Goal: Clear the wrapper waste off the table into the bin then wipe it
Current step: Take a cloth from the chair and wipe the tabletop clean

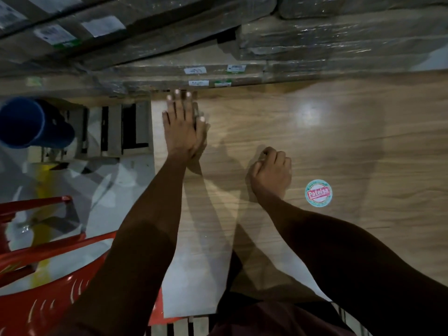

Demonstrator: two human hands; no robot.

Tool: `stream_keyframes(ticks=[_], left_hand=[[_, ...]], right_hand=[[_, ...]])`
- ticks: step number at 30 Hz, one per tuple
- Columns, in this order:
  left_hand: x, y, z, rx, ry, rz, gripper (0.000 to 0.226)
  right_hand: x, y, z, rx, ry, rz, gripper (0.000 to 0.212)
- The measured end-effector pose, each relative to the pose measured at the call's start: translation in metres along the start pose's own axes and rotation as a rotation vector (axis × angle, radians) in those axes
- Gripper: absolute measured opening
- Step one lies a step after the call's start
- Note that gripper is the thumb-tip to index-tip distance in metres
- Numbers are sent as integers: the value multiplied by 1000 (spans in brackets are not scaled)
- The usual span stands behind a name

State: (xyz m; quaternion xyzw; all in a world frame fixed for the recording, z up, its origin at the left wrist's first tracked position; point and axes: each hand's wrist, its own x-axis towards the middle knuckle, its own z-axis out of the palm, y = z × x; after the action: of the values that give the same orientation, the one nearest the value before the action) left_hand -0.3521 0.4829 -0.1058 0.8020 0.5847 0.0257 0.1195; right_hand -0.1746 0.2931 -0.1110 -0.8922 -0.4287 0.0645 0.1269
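A storeroom or warehouse: shrink-wrapped, labelled flat cartons (218,52) stacked beside a wood-grain table (339,146)

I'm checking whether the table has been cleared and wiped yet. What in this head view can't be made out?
- Right hand: closed in a fist on the table; its fingers hide whether it holds anything.
- Left hand: lies flat near the table's edge, covering whatever might be beneath.
- Blue bin: interior too dark to see.
- Labels on wrapped boxes: too small and blurred.
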Motion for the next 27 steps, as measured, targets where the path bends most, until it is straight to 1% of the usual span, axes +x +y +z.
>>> stream_keyframes(ticks=[2, 3, 4, 8, 10, 12, 14, 15, 16, 18, 21, 22, 25, 27], left_hand=[[-2, 3, 2, 17, -21, 127, 65], [0, 3, 2, 15, -24, 125, 62], [4, 2, 2, 10, -15, 75, 59], [32, -11, -6, 0, 45, -260, 55], [43, -16, -9, -4, 44, -308, 56], [38, -11, -8, 33, 19, -214, 59], [25, -2, -2, 51, -16, -17, 59], [19, 0, 1, 44, -27, 58, 58], [17, -1, 2, 18, -33, 93, 56], [20, -5, -4, -97, -48, 89, 55], [25, -17, -18, -359, -118, 30, 55], [23, -21, -21, -387, -126, 26, 56], [13, -34, -20, -268, -88, 24, 60], [9, -38, -19, -222, -54, -37, 61]], right_hand=[[0, 0, 0, -9, -20, 14, 39], [0, -1, 0, -7, -28, 19, 39], [0, -1, -1, -2, -33, 23, 40], [0, 0, 0, 8, -8, 21, 39], [-1, 0, 0, -16, 14, 14, 38], [0, -1, -1, -34, 1, 24, 39], [-1, -3, -2, -44, -20, 38, 40], [0, -4, -3, -45, -26, 44, 40], [0, -5, -3, -44, -32, 49, 41], [0, -5, -3, -46, -37, 53, 41], [0, -3, -3, -53, -29, 39, 39], [0, -3, -3, -47, -28, 36, 38], [0, -2, -3, -26, -22, 30, 37], [0, -2, -3, -19, -13, 24, 37]])
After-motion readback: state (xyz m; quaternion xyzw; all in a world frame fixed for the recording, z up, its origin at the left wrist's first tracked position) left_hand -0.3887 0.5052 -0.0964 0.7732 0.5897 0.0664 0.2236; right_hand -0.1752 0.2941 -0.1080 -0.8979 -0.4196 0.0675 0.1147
